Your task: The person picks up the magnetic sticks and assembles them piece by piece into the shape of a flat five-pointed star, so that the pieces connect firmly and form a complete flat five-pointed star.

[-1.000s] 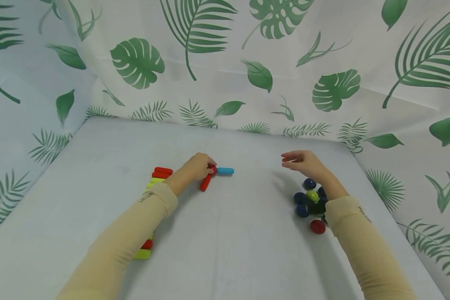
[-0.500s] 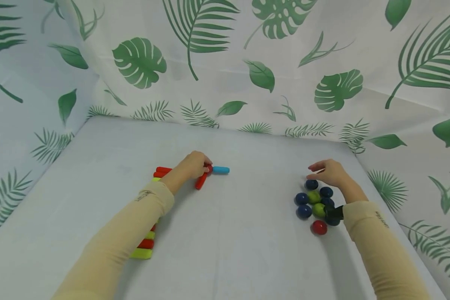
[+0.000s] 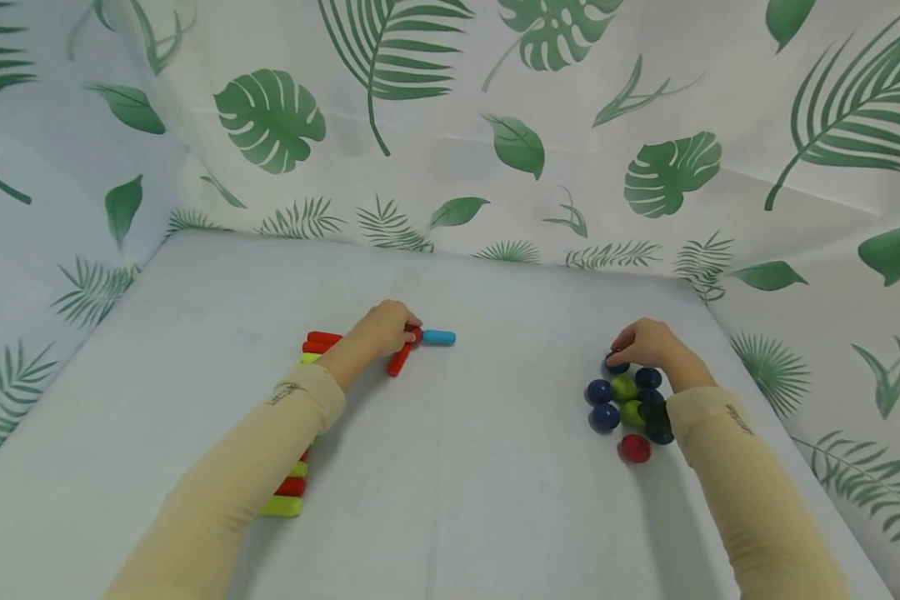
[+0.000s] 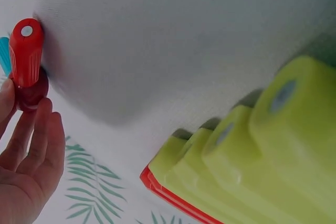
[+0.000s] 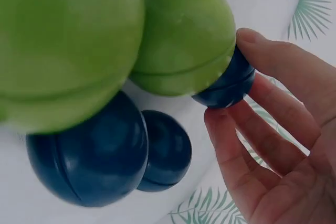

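Observation:
My left hand (image 3: 378,329) pinches a dark red ball (image 3: 417,335), low over the table or on it. A red magnetic stick (image 3: 399,360) and a light blue magnetic stick (image 3: 440,337) join at that ball. In the left wrist view the red stick (image 4: 26,51) points toward the camera, and the fingers hold the ball (image 4: 32,93) below it. My right hand (image 3: 652,346) grips the farthest dark blue ball (image 5: 227,85) of the cluster, thumb on one side and fingertips on the other. Beside it sit green balls (image 5: 184,35) and other dark blue balls (image 5: 168,150).
Left of my left forearm lies a row of yellow-green sticks (image 3: 281,506) and red sticks (image 3: 322,337), partly hidden by the sleeve. A red ball (image 3: 634,448) sits at the cluster's near end. A leaf-printed cloth (image 3: 435,167) rises behind the white table (image 3: 495,467).
My right hand has moved right and down to the ball cluster and taken hold of the far dark blue ball. My left hand, still holding the red ball with its sticks, has shifted slightly left.

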A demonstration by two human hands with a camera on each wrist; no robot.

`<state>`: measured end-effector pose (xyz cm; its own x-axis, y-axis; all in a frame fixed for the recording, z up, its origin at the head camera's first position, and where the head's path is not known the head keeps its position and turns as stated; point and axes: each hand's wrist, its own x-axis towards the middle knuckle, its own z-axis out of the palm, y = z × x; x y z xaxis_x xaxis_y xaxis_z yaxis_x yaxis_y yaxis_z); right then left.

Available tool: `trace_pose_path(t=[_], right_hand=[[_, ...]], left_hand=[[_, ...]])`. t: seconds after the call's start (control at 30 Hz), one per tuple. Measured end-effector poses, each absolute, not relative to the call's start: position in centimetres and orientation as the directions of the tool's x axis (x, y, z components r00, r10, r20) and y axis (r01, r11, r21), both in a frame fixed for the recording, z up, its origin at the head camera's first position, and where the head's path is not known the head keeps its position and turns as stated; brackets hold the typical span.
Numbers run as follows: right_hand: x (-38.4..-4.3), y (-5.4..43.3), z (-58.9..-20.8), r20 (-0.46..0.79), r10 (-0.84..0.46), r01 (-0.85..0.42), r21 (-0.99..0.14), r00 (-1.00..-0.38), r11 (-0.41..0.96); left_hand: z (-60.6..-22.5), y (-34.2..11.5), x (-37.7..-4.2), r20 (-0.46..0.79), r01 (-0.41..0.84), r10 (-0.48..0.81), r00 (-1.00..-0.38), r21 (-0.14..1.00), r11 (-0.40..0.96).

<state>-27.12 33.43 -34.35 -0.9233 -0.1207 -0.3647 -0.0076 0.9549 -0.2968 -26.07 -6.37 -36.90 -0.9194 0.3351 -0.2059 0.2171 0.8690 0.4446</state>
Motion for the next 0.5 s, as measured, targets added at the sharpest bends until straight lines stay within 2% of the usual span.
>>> trace_pose_path(t=[0.2, 0.5], right_hand=[[-27.4, 32.4, -34.2, -0.359, -0.145, -0.032, -0.302, -0.922, 0.953], [-28.3, 29.2, -34.4, -0.379, -0.243, -0.076, -0.405, -0.893, 0.911]], left_hand=[[-36.9, -6.4, -26.1, -0.210, 0.225, 0.344, -0.915, 0.441, 0.869], [-36.9, -6.7, -26.4, -0.195, 0.245, 0.352, -0.915, 0.425, 0.871]])
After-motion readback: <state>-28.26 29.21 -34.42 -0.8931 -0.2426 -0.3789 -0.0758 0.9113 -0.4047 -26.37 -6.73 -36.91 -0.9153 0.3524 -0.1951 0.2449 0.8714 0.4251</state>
